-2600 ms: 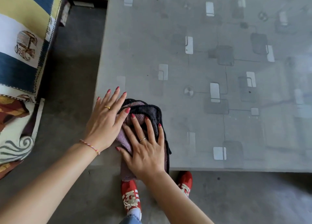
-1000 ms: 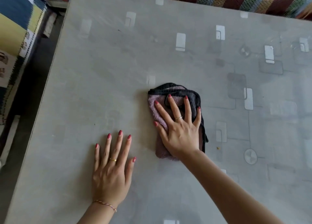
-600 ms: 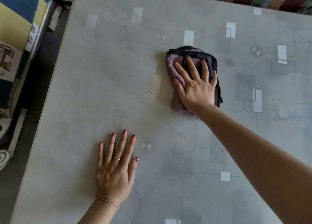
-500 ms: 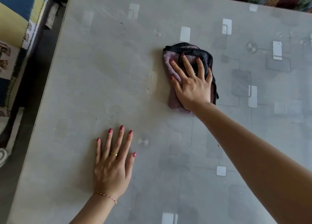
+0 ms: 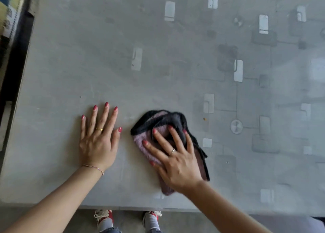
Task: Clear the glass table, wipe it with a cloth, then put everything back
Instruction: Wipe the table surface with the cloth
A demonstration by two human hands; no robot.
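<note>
Here, largest to smallest:
glass table (image 5: 158, 60): nothing stands on it in view; the unwiped-looking stretch runs away from the person and off to the right of the cloth.
cloth (image 5: 165, 127): bunched, pink with dark edging, near the front edge, its long axis running roughly front to back.
right hand (image 5: 175, 160): on top of the cloth, fingers spread, pressing it flat to the glass; the nearer hand for the next stroke.
left hand (image 5: 98, 141): flat on bare glass just left of the cloth, fingers straight, probably bracing.
</note>
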